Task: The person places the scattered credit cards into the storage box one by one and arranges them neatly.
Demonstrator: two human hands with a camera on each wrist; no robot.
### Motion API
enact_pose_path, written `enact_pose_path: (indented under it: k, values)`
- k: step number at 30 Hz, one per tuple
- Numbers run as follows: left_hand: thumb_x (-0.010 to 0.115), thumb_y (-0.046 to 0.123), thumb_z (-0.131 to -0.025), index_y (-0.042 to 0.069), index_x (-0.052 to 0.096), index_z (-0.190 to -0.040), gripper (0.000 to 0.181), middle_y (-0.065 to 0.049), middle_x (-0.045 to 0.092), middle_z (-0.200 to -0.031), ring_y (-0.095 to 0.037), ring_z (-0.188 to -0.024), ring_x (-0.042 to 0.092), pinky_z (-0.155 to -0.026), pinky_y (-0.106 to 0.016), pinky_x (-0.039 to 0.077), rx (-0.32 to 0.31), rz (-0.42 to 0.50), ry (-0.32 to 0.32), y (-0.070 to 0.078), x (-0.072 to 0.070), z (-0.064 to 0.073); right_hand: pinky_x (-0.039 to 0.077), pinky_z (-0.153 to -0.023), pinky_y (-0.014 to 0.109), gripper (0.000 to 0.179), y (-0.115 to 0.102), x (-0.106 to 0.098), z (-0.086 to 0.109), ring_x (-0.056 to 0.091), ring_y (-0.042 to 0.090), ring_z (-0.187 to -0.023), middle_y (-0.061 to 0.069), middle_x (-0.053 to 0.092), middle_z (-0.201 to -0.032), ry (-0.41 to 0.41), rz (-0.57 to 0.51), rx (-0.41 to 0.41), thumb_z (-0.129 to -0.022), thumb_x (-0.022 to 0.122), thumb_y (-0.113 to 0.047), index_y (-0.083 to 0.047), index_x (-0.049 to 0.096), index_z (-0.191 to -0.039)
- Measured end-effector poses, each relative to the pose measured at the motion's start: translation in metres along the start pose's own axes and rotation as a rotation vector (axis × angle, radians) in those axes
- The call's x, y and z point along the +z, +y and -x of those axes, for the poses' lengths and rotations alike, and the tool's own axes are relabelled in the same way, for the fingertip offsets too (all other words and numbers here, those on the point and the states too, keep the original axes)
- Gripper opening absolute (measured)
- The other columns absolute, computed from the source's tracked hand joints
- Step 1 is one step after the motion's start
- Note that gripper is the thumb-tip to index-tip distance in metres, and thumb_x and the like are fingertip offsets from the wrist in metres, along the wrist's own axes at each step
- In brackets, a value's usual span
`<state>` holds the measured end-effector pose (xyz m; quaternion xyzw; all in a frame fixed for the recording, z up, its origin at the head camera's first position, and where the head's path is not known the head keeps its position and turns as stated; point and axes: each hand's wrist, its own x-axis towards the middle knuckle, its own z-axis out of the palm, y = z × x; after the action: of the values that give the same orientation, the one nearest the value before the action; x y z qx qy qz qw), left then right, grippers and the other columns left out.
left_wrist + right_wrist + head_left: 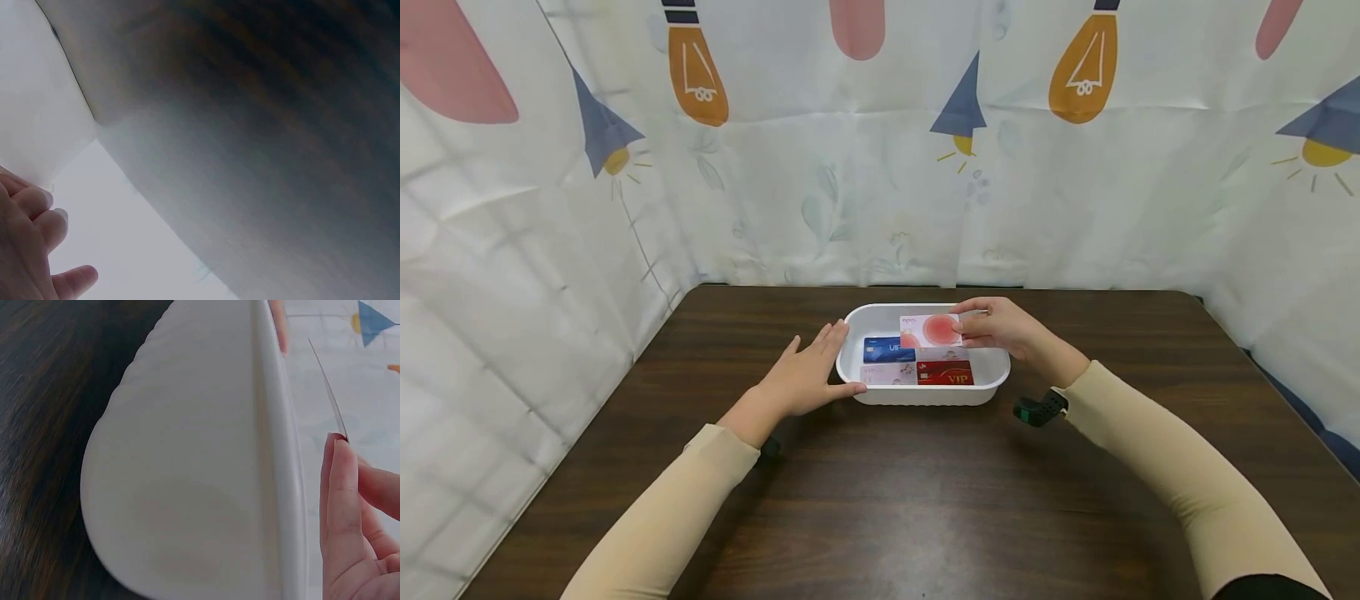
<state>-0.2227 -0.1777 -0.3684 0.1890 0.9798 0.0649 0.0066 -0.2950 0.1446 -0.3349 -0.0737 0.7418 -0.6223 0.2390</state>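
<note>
Over a white plastic tub [925, 397], my right hand [996, 327] pinches a pink and white card [931, 331] with a round red print by its right end. In the right wrist view that card [329, 390] shows edge-on between thumb and fingertips, above the rim. Inside the tub lie a blue VIP card [887, 350], a red VIP card [945, 373], a pale pink card [887, 374] and another pale card [942, 354], partly hidden under the held one. My left hand [808, 371] rests against the tub's left rim, fingers straight and thumb spread along the front.
The tub stands on a dark brown wooden table [910, 500] towards its far edge. A white curtain [887, 192] printed with lamps and bulbs hangs behind and beside the table. A black wrist strap [1040, 409] is on the right wrist.
</note>
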Motion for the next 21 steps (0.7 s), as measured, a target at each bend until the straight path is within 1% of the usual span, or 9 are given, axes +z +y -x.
enact_pose_path:
  k: [10,16,21]
  values:
    - [0.033,0.085,-0.071,0.011,0.005,-0.151,0.112,-0.004,0.01,-0.154,-0.019,-0.14,0.009,-0.107,-0.056,0.008,0.007,-0.009,0.007,0.0,0.0,0.0,0.043,-0.091,0.046,0.042,0.001,0.017,-0.017,0.059,0.018,-0.077,0.017,0.056,-0.112,-0.016,-0.014,0.025,-0.087,0.065,-0.008,-0.001,0.053,-0.127]
    - [0.032,0.086,-0.07,0.011,0.006,-0.15,0.113,-0.004,0.01,-0.154,-0.019,-0.14,0.009,-0.107,-0.056,0.008,0.01,-0.002,0.01,-0.001,0.0,0.0,0.045,-0.09,0.043,0.04,0.002,0.028,-0.028,0.058,0.021,-0.082,0.015,0.055,-0.117,-0.013,0.002,0.04,-0.087,0.066,-0.011,-0.003,0.056,-0.125]
    - [0.03,0.086,-0.071,0.01,0.006,-0.15,0.112,-0.004,0.01,-0.155,-0.019,-0.14,0.01,-0.107,-0.057,0.009,0.017,-0.001,0.006,-0.001,-0.002,0.0,0.044,-0.091,0.043,0.038,0.003,0.035,-0.036,0.058,0.022,-0.08,0.016,0.056,-0.114,-0.029,-0.017,0.066,-0.087,0.065,-0.009,-0.004,0.056,-0.124]
